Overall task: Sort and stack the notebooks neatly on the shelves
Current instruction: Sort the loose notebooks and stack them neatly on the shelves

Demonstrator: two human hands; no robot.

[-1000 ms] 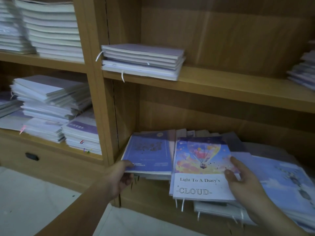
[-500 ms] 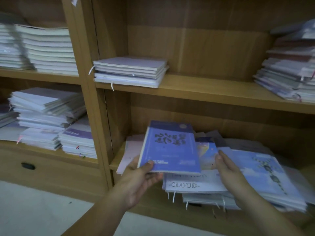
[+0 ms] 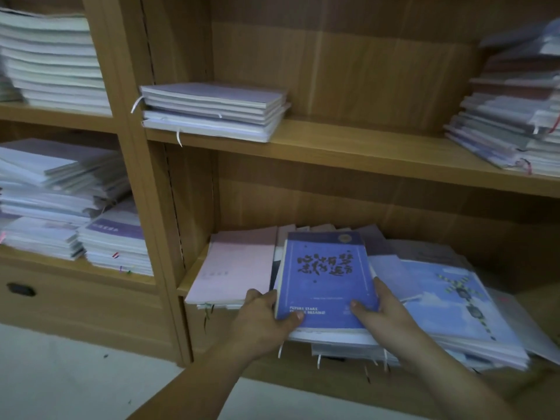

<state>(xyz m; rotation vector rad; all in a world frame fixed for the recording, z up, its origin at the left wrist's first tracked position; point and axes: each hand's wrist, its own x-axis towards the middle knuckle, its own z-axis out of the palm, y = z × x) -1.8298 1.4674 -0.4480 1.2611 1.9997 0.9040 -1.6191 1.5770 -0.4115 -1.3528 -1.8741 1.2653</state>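
Two hands in view, the left hand [image 3: 260, 322] and the right hand [image 3: 386, 318], both holding one blue notebook [image 3: 324, 277]. Four shelves show across two bays. The upper right shelf [image 3: 363, 148] carries two stacks, a small stack [image 3: 212, 112] and a taller stack [image 3: 509, 116]; one drawer pull [image 3: 20, 289] noted.
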